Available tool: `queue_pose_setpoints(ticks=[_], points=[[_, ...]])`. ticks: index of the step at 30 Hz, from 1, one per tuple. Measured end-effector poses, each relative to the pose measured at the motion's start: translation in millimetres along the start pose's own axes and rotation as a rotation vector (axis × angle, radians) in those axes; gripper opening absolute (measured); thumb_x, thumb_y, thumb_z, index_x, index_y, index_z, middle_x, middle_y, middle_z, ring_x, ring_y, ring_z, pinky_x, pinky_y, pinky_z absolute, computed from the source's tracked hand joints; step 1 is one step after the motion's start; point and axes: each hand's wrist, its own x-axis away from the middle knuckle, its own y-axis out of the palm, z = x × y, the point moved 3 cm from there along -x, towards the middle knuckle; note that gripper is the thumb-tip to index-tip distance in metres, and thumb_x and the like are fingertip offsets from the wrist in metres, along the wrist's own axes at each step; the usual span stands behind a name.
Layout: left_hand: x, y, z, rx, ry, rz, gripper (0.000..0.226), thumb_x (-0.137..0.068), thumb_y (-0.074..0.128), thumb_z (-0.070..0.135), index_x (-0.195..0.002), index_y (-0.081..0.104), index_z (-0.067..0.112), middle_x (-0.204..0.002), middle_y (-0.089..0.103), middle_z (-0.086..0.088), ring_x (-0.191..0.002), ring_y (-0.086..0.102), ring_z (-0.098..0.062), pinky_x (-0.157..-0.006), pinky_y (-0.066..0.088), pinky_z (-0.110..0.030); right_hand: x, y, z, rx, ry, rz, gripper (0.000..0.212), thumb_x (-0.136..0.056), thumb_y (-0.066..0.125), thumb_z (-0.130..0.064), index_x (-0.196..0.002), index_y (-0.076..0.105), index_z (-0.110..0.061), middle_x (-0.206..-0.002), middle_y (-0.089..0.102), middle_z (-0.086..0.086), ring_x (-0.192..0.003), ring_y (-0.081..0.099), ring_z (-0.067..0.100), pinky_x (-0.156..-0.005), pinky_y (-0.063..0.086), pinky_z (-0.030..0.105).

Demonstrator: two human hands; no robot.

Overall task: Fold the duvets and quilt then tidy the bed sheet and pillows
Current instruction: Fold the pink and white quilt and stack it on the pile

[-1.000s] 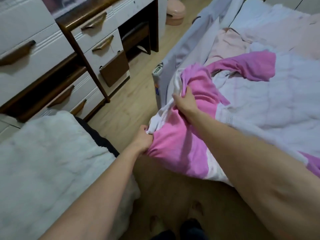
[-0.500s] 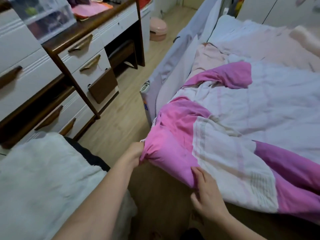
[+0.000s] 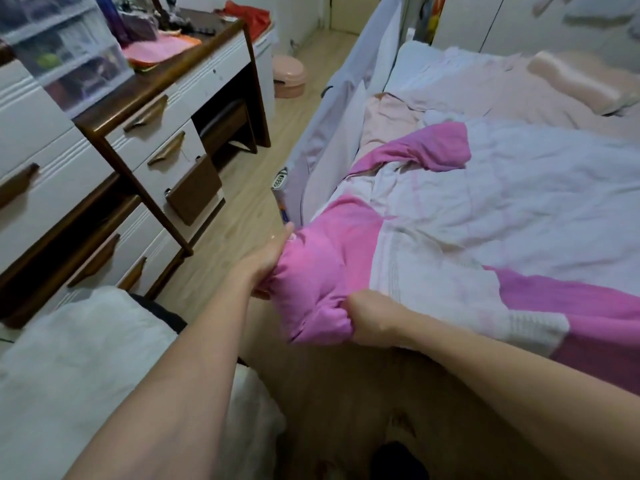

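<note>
At the lower left of the frame, a white folded blanket [image 3: 86, 358] is lying beside your left arm. At centre, your left hand [image 3: 266, 261] and right hand [image 3: 369, 322] are each gripping the bunched pink corner of the quilt [image 3: 467, 216], fingers curled into the fabric. The quilt is spreading over the bed [image 3: 450, 74] toward the right. A pillow [image 3: 571, 77] is lying at the upper right, a dresser [image 3: 138, 140] standing at the upper left.
</note>
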Motion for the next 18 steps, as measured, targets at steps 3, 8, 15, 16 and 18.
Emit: queue_pose_setpoints(ticks=[3,8,15,16,18], points=[[14.3,16.1,2.7,-0.651,0.169,-0.017,0.033,-0.089,0.06,0.032,-0.107,0.063,0.004,-0.09,0.063,-0.017,-0.071,0.059,-0.029,-0.058,0.044,-0.028,8.8,42.4,-21.1,-0.155,-0.102,-0.161,0.017,-0.081,0.06,-0.014,-0.096,0.066,-0.008,-0.09,0.067,0.013,-0.077,0.061,0.027,-0.072,0.053,0.033],[10.7,9.5,35.6,-0.522,0.413,0.269,0.018,-0.094,0.051,0.017,-0.103,0.066,0.012,-0.109,0.063,-0.019,-0.09,0.061,-0.035,-0.069,0.053,-0.029,12.5,-14.7,18.2,-0.401,-0.015,0.083,0.03,-0.088,0.059,-0.016,-0.06,0.048,-0.017,-0.057,0.047,-0.004,-0.051,0.041,0.006,-0.048,0.032,0.013],[24.5,26.7,49.8,-0.505,0.495,0.084,0.044,-0.089,0.032,-0.01,-0.098,0.068,0.013,-0.073,0.056,-0.015,-0.044,0.039,-0.02,-0.028,0.026,-0.015,35.9,-18.1,81.9,-0.419,0.175,0.173,0.026,-0.081,0.065,-0.024,-0.067,0.056,-0.004,-0.062,0.052,0.008,-0.058,0.045,0.015,-0.053,0.033,0.026],[23.8,31.5,50.9,-0.526,0.485,0.086,0.039,-0.089,0.034,-0.01,-0.085,0.067,0.011,-0.069,0.057,-0.014,-0.047,0.042,-0.023,-0.03,0.03,-0.017,40.1,-21.8,96.7,-0.415,0.2,0.207,0.028,-0.08,0.066,-0.028,-0.068,0.057,-0.004,-0.063,0.054,0.008,-0.059,0.047,0.015,-0.053,0.034,0.027],[19.0,43.5,55.9,-0.603,0.443,0.097,0.031,-0.093,0.041,0.001,-0.066,0.055,0.008,-0.082,0.065,-0.017,-0.067,0.058,-0.028,-0.05,0.045,-0.025,46.8,-29.8,123.7,-0.384,0.247,0.281,0.029,-0.076,0.066,-0.035,-0.068,0.059,-0.008,-0.064,0.058,0.007,-0.061,0.054,0.019,-0.054,0.038,0.029]])
